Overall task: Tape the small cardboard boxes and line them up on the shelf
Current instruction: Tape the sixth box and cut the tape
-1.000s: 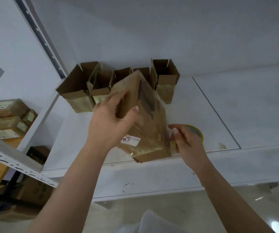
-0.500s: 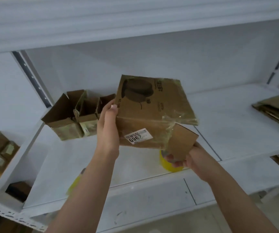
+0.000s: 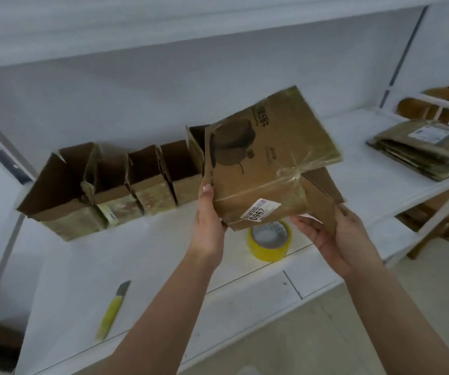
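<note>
The white shelf (image 3: 163,266) is carrying everything here, and along its back edge toward the left end a row of small open boxes (image 3: 115,185) is standing side by side, tops open, touching one another. At the far right end a stack of flattened boxes (image 3: 423,147) is lying, well apart from the row.

The person is holding the flattened cardboard box (image 3: 269,163) in the air above the shelf's front edge, tilted, to the right of the row. It is looking light and thin, stiff across its panels but ready to hinge at the creases; old clear tape is wrinkling over it, so its faces are probably slick. A white label is sitting on its lower panel. Gripping at the edges and folds, not the taped faces, is likely the surest hold.

The left hand (image 3: 208,226) is gripping the box's lower left edge, thumb lying up along the side. The right hand (image 3: 334,239) is pinching a loose flap at the lower right corner, fingers curling under it. The box is not yet opened into shape.

Directly beneath the box, near the front edge, a yellow tape roll (image 3: 269,239) is lying flat. Closer to the front left, a yellow utility knife (image 3: 112,312) is lying, blurred, apart from both hands.
</note>
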`<action>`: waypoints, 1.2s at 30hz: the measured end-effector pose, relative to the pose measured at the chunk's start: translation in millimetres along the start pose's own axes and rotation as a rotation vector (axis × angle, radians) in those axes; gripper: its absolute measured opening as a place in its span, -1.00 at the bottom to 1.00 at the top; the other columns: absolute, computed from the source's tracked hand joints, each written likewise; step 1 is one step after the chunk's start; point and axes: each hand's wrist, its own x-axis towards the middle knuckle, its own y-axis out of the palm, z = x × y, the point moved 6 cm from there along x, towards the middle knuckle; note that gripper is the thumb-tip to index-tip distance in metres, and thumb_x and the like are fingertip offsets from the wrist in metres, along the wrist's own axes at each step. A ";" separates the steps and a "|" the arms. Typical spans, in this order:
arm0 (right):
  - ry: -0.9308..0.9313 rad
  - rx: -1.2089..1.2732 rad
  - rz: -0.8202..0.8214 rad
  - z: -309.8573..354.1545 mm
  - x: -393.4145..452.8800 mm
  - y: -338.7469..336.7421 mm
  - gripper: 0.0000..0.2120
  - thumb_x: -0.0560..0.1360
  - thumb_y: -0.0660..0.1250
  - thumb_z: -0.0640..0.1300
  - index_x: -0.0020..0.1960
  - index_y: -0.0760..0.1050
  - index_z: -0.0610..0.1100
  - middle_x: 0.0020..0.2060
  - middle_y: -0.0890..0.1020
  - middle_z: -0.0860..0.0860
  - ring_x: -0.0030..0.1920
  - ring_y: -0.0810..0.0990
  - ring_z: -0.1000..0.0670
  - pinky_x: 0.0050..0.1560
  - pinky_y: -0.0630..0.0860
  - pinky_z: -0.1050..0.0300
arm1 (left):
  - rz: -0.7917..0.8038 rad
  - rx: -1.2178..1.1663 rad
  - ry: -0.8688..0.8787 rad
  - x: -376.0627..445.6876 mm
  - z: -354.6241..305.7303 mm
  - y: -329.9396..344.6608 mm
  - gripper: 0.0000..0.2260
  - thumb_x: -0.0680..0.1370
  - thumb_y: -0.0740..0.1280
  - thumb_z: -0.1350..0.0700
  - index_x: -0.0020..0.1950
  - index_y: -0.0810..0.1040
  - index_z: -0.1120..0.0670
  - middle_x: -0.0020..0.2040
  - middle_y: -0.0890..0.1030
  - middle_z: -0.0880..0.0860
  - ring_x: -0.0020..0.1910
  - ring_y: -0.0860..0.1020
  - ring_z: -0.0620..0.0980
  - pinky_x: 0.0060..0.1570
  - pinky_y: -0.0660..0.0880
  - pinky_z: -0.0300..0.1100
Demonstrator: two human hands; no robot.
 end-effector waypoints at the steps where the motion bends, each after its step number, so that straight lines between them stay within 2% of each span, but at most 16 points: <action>1: 0.008 0.015 -0.013 -0.8 -1.8 -0.6 -0.62 0.28 0.47 -0.07 0.02 0.63 -0.25 -0.19 0.71 -0.15 -0.24 0.70 -0.11 -0.18 0.65 0.10 | 0.031 -0.023 -0.017 1.9 3.0 3.5 -0.59 0.68 0.01 -0.14 0.35 0.48 -0.01 0.11 0.68 -0.03 0.15 0.62 -0.01 0.30 0.47 0.09; 3: 0.047 -0.005 -0.015 -3.1 -5.2 -0.7 -0.75 0.23 0.50 0.01 -0.20 0.70 -0.14 -0.29 0.68 -0.08 -0.31 0.66 -0.02 -0.25 0.63 0.16 | 0.075 -0.052 -0.064 4.2 9.7 9.3 -0.60 0.68 0.00 -0.14 0.25 0.53 -0.01 0.08 0.69 0.00 0.15 0.62 0.02 0.29 0.47 0.13; 5: 0.055 -0.075 0.002 -0.7 -8.7 1.1 -0.67 0.18 0.52 0.15 -0.19 0.71 -0.06 -0.29 0.66 -0.03 -0.35 0.63 0.01 -0.34 0.59 0.19 | 0.104 -0.049 -0.102 5.3 16.4 14.2 -0.62 0.68 0.01 -0.15 0.21 0.53 -0.01 0.05 0.69 -0.01 0.11 0.63 0.01 0.27 0.48 0.13; 7: 0.051 -0.120 -0.055 3.3 -12.0 -1.8 -0.63 0.21 0.50 0.21 -0.17 0.72 -0.05 -0.28 0.66 -0.01 -0.37 0.62 0.02 -0.38 0.57 0.21 | 0.138 -0.001 -0.115 5.8 21.8 19.7 -0.63 0.67 0.03 -0.15 0.23 0.52 -0.01 0.03 0.69 -0.04 0.08 0.64 -0.03 0.24 0.51 0.08; 9: 0.034 -0.097 -0.187 7.2 -15.5 -10.7 -0.67 0.33 0.45 0.15 -0.17 0.70 -0.12 -0.30 0.66 -0.04 -0.40 0.63 0.01 -0.39 0.58 0.20 | 0.182 0.080 -0.104 6.1 24.3 23.4 -0.66 0.67 0.07 -0.15 0.25 0.49 -0.02 0.01 0.68 -0.08 0.04 0.64 -0.09 0.13 0.58 -0.02; 12: 0.001 -0.054 -0.279 13.1 -17.6 -23.1 -0.73 0.57 0.29 -0.03 -0.09 0.59 -0.23 -0.30 0.69 -0.12 -0.37 0.68 -0.01 -0.39 0.59 0.22 | 0.268 0.233 -0.032 10.5 21.6 28.7 -0.79 0.67 0.09 -0.09 0.10 0.50 -0.10 -0.04 0.66 -0.12 -0.03 0.65 -0.15 -0.09 0.63 -0.19; 15: -0.028 -0.050 -0.304 21.6 -17.2 -30.3 -0.75 0.61 0.25 -0.08 0.01 0.53 -0.28 -0.24 0.71 -0.17 -0.28 0.72 -0.06 -0.34 0.61 0.20 | 0.323 0.364 0.010 14.6 17.5 33.7 -0.82 0.69 0.12 0.01 0.06 0.51 -0.06 -0.01 0.63 -0.05 -0.02 0.63 -0.10 -0.13 0.59 -0.29; 17: -0.056 -0.031 -0.341 30.5 -13.2 -34.7 -0.78 0.60 0.26 -0.09 0.03 0.51 -0.27 -0.18 0.70 -0.19 -0.24 0.72 -0.09 -0.31 0.62 0.18 | 0.338 0.449 0.036 18.8 14.7 36.9 -0.86 0.68 0.16 0.09 0.13 0.50 0.00 0.03 0.62 -0.01 -0.04 0.60 -0.12 -0.22 0.52 -0.41; 19: -0.068 -0.043 -0.347 38.8 -4.2 -36.6 -0.80 0.61 0.26 -0.10 0.05 0.50 -0.26 -0.16 0.70 -0.19 -0.22 0.72 -0.10 -0.30 0.62 0.18 | 0.328 0.520 0.063 24.8 11.1 40.7 -0.84 0.66 0.21 0.15 0.22 0.48 0.02 0.08 0.59 0.01 -0.02 0.59 -0.11 -0.16 0.49 -0.40; 21: -0.062 -0.054 -0.326 43.7 9.6 -34.6 -0.80 0.62 0.24 -0.11 0.03 0.50 -0.27 -0.20 0.71 -0.17 -0.22 0.73 -0.08 -0.30 0.62 0.18 | 0.321 0.582 0.104 32.0 7.3 46.3 -0.77 0.64 0.25 0.17 0.30 0.48 0.05 0.13 0.57 0.00 0.07 0.56 -0.06 0.01 0.47 -0.30; 25: -0.042 -0.113 -0.285 51.7 52.3 -29.2 -0.78 0.63 0.22 -0.12 -0.03 0.50 -0.27 -0.29 0.70 -0.14 -0.27 0.72 -0.06 -0.31 0.62 0.19 | 0.335 0.824 0.259 54.1 0.4 58.3 -0.67 0.64 0.25 0.14 0.41 0.42 0.10 0.27 0.53 -0.01 0.22 0.50 -0.09 0.13 0.40 -0.42; 27: -0.033 -0.176 -0.278 56.3 79.1 -29.8 -0.79 0.63 0.23 -0.12 -0.03 0.50 -0.27 -0.23 0.69 -0.17 -0.27 0.72 -0.07 -0.29 0.64 0.17 | 0.314 0.980 0.276 71.3 -0.4 58.0 -0.61 0.65 0.24 0.08 0.48 0.35 0.07 0.39 0.46 0.00 0.35 0.44 -0.02 0.25 0.36 -0.30; 29: -0.031 -0.262 -0.258 58.5 107.6 -29.2 -0.79 0.62 0.25 -0.12 -0.06 0.50 -0.27 -0.15 0.66 -0.20 -0.19 0.71 -0.13 -0.22 0.67 0.11 | 0.262 1.130 0.306 90.6 -3.9 54.2 -0.59 0.65 0.22 0.05 0.50 0.32 0.04 0.45 0.42 0.03 0.40 0.40 0.03 0.24 0.30 -0.28; 31: -0.038 -0.349 -0.222 56.5 134.7 -25.6 -0.80 0.62 0.26 -0.14 -0.08 0.51 -0.27 -0.09 0.63 -0.20 -0.13 0.69 -0.15 -0.21 0.67 0.09 | 0.223 1.293 0.371 108.4 -9.5 53.0 -0.63 0.65 0.21 0.06 0.45 0.38 0.10 0.42 0.44 0.11 0.35 0.43 0.12 0.25 0.36 -0.20; 33: -0.028 -0.449 -0.188 48.6 157.9 -22.2 -0.80 0.61 0.28 -0.15 -0.06 0.54 -0.28 -0.10 0.63 -0.17 -0.14 0.67 -0.11 -0.24 0.66 0.11 | 0.190 1.461 0.427 125.5 -13.2 52.7 -0.64 0.64 0.21 0.09 0.41 0.40 0.16 0.38 0.43 0.19 0.32 0.42 0.19 0.29 0.41 0.01; 36: 0.021 -0.542 -0.111 33.2 186.3 -17.2 -0.82 0.60 0.31 -0.17 -0.07 0.56 -0.29 -0.15 0.63 -0.16 -0.22 0.67 -0.06 -0.29 0.64 0.15 | 0.110 1.673 0.428 147.8 -14.3 47.4 -0.57 0.64 0.20 0.06 0.50 0.31 0.14 0.55 0.20 0.17 0.55 0.09 0.19 0.49 0.14 0.14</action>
